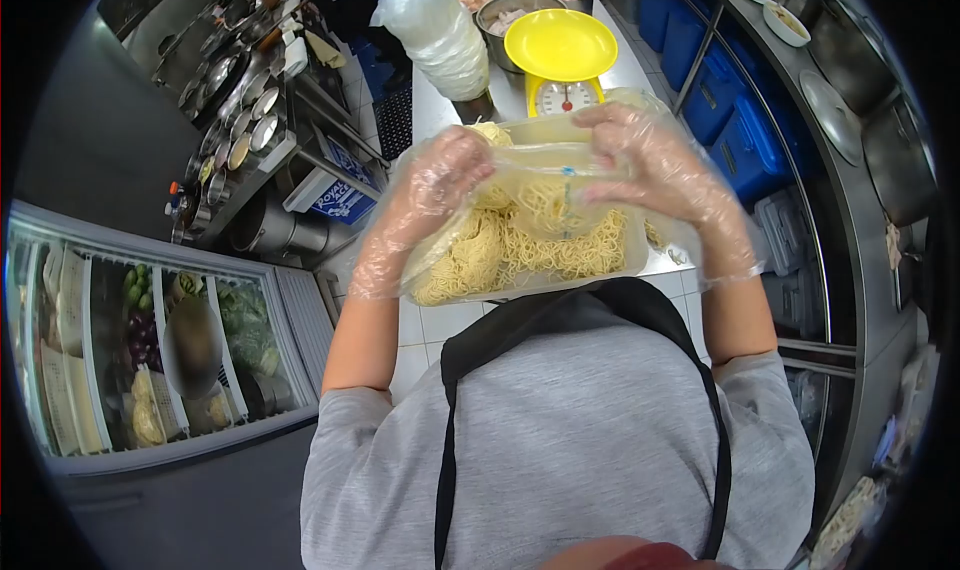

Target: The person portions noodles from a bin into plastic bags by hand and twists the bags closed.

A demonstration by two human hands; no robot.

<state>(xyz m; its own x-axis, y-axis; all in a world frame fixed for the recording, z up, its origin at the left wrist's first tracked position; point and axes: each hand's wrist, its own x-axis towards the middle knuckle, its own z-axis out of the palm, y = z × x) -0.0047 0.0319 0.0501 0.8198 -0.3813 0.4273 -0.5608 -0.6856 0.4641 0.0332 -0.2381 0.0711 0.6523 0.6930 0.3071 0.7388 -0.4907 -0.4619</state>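
Note:
Both hands wear clear plastic gloves. My left hand has its fingers curled closed on the left end of a clear plastic bag, above a tray. On the bag's right side my right hand is spread, thumb and fingers apart. Some noodles show through the bag, though whether they lie inside it or beneath is unclear. Below both hands, yellow noodles fill much of the pale tray. Just beyond the tray stands a yellow scale with a round pan.
A stack of plastic bags stands left of the scale. Metal pots of food sit behind. At left is a glass-topped fridge; a shelf with blue bins lines the right. Part of another person shows at upper left.

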